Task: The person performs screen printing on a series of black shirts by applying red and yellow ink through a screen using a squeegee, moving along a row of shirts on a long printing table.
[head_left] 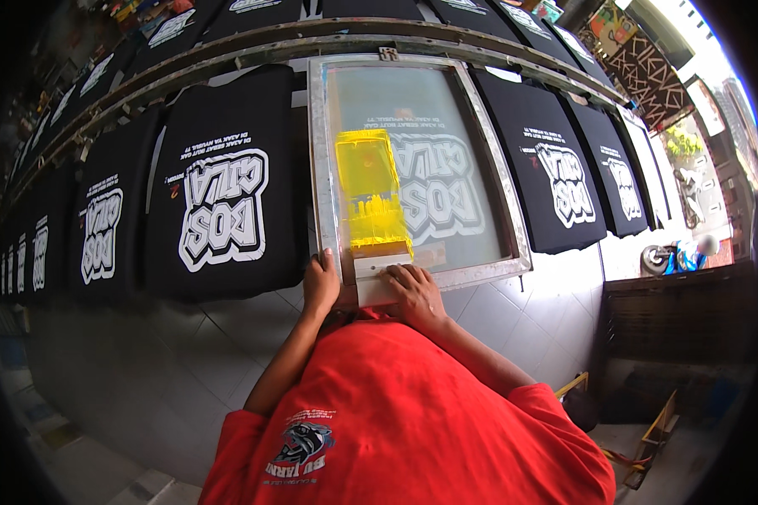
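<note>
In front of me a screen printing frame (522, 240) lies over a black shirt, whose white lettering shows faintly through the mesh. Yellow ink (367, 168) covers a strip on the left part of the mesh. At the near end of that strip stands a squeegee (370, 271) with a pale handle, its blade edge smeared yellow. My right hand (416, 293) is closed on the right side of this handle. My left hand (321, 282) is closed round the near left corner of the metal frame.
Black printed shirts lie on boards to the left (227, 109) and right (535, 109), with another row farther back. A long metal rail (253, 38) runs behind the frame. Grey floor tiles (177, 362) show below, and a motorcycle (669, 258) stands outside at the far right.
</note>
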`<state>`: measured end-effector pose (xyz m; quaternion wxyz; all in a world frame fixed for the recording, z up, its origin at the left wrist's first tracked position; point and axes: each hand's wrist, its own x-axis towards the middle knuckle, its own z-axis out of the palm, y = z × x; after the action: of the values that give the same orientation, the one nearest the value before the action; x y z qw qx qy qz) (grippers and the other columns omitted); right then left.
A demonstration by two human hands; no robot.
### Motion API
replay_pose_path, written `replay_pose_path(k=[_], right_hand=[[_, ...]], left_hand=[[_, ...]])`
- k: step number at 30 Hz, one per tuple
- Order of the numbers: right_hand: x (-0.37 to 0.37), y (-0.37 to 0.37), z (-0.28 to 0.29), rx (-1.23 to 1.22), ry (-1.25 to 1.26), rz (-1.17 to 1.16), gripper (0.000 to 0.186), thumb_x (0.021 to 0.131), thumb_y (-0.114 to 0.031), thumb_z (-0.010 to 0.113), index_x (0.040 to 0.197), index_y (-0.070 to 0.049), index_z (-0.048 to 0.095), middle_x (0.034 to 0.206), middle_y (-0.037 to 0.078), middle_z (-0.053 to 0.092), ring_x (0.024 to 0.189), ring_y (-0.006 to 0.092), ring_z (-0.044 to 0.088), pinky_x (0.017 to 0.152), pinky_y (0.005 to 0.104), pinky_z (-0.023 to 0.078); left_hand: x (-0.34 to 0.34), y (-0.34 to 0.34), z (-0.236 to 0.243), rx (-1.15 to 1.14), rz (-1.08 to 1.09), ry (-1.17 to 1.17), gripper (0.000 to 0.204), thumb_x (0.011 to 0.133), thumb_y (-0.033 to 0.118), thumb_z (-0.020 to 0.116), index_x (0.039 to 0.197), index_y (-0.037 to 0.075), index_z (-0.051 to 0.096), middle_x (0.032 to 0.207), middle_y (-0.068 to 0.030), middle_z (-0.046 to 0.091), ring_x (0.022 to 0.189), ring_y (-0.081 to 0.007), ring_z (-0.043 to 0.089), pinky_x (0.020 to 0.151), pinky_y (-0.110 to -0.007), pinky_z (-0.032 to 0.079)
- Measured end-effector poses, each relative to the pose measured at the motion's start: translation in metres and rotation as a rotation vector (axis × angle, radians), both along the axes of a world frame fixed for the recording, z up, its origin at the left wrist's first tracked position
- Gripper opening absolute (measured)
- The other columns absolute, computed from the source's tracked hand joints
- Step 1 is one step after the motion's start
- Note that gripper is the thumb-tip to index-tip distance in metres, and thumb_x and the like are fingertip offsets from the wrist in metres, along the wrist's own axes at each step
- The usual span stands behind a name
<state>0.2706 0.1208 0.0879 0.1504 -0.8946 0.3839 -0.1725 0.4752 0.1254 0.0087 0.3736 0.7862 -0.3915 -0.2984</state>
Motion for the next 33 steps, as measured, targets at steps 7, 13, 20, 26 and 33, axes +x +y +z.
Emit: replay_pose_path(k=[7, 13, 20, 26, 33], right_hand=[[-0.122, -0.048, -0.012, -0.288, -0.148, -0.703, 0.062, 0.072, -0.035, 0.073, 0.121, -0.003, 0.052, 0.128, 0.021, 0.047, 0.117, 0.0373, 0.045, 0.097, 0.0446, 0.038], [-0.236, -0.083, -0.022, 0.444, 0.022, -1.153, 0.063, 0.085, -0.059, 0.046, 0.082, 0.003, 0.059, 0.081, 0.027, 0.061, 0.084, 0.0413, 0.060, 0.073, 0.0471, 0.045], [-0.269, -0.088, -0.014, 0.330, -0.132, -1.200, 0.059, 0.092, -0.049, 0.038, 0.076, 0.004, 0.058, 0.081, 0.025, 0.061, 0.080, 0.0427, 0.058, 0.072, 0.0474, 0.043], [-0.380, -0.094, -0.025, 0.345, -0.433, -1.135, 0.049, 0.093, -0.041, 0.040, 0.094, 0.002, 0.064, 0.077, 0.019, 0.062, 0.069, 0.0290, 0.059, 0.067, 0.0399, 0.044], [-0.594, -0.140, -0.030, 0.227, -0.399, -1.117, 0.051, 0.096, -0.039, 0.039, 0.074, 0.003, 0.056, 0.058, 0.006, 0.049, 0.055, 0.0150, 0.042, 0.053, 0.0342, 0.036]], left_hand=[[0.003, 0.002, 0.001, 0.009, 0.031, -0.002, 0.052, 0.094, 0.041, 0.040, 0.092, -0.008, 0.058, 0.087, -0.0303, 0.061, 0.086, -0.0453, 0.059, 0.072, -0.047, 0.045], [0.001, 0.000, 0.000, -0.043, -0.006, 0.122, 0.049, 0.096, 0.038, 0.038, 0.101, -0.006, 0.059, 0.091, -0.0246, 0.064, 0.086, -0.0384, 0.062, 0.074, -0.042, 0.045], [-0.023, 0.015, 0.039, -0.061, 0.066, 0.143, 0.049, 0.097, 0.037, 0.038, 0.106, -0.007, 0.058, 0.095, -0.0206, 0.063, 0.084, -0.0263, 0.059, 0.076, -0.037, 0.044], [-0.133, 0.014, 0.070, -0.119, 0.066, 0.139, 0.046, 0.097, 0.034, 0.038, 0.102, -0.007, 0.058, 0.093, -0.0177, 0.064, 0.083, -0.0247, 0.060, 0.075, -0.036, 0.045], [-0.331, -0.050, 0.051, -0.072, 0.049, 0.052, 0.046, 0.094, 0.040, 0.041, 0.090, -0.003, 0.058, 0.080, -0.0244, 0.061, 0.077, -0.0402, 0.060, 0.067, -0.044, 0.046]])
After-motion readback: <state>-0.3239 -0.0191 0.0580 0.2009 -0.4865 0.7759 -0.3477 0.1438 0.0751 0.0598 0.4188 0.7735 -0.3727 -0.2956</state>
